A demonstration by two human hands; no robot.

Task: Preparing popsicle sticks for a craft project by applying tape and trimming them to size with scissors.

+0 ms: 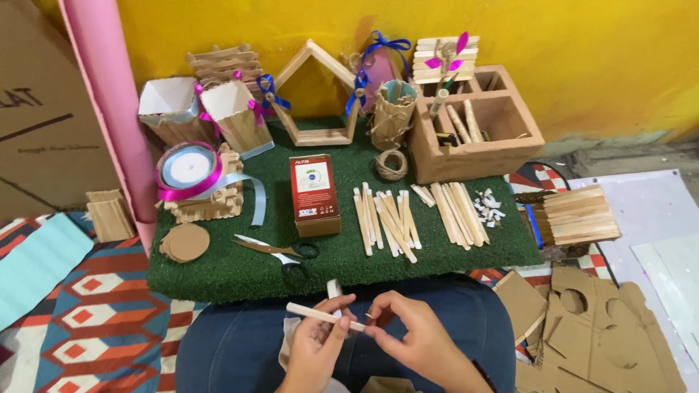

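A pale wooden stick (pixel 320 314) is pinched crosswise by the left hand (pixel 314 348), its right end met by the right hand's (pixel 416 340) closed fingertips.

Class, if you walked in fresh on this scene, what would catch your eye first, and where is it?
Low in the middle, the left hand and right hand hold a pale wooden craft stick over a lap. Beyond lies a green turf mat with a red upright box at its centre and loose sticks beside it.

On the green turf-covered counter (pixel 233 273), black-handled steel scissors (pixel 280 251) are laid left of the pale flat wooden sticks (pixel 384 220); a red upright cardboard box (pixel 314 193) is set between them; a brown compartmented wooden organiser (pixel 502 145) is placed behind the sticks.
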